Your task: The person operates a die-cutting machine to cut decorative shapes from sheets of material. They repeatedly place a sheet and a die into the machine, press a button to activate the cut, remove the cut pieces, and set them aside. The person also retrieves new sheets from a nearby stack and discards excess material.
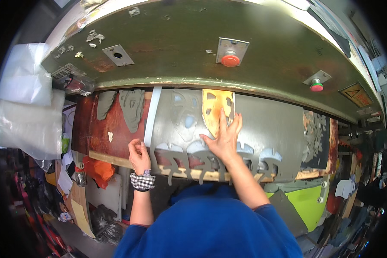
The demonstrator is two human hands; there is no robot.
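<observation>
A grey sheet (266,129) with several cut-out holes along its near edge lies on the reddish-brown bed (94,129) of a green press. On the sheet rests an orange cutting die (215,107). My right hand (225,139) presses flat on the die's near end and the sheet, fingers spread. My left hand (139,155) pinches the sheet's left near edge, beside a white strip (152,116). A checked cuff is on my left wrist.
The green press head (202,47) overhangs the bed, carrying a red button (230,60) and a second one (316,87) to the right. Grey offcuts (132,105) lie at the bed's back left. Plastic bags (26,112) hang left; a lime-green sheet (307,202) sits lower right.
</observation>
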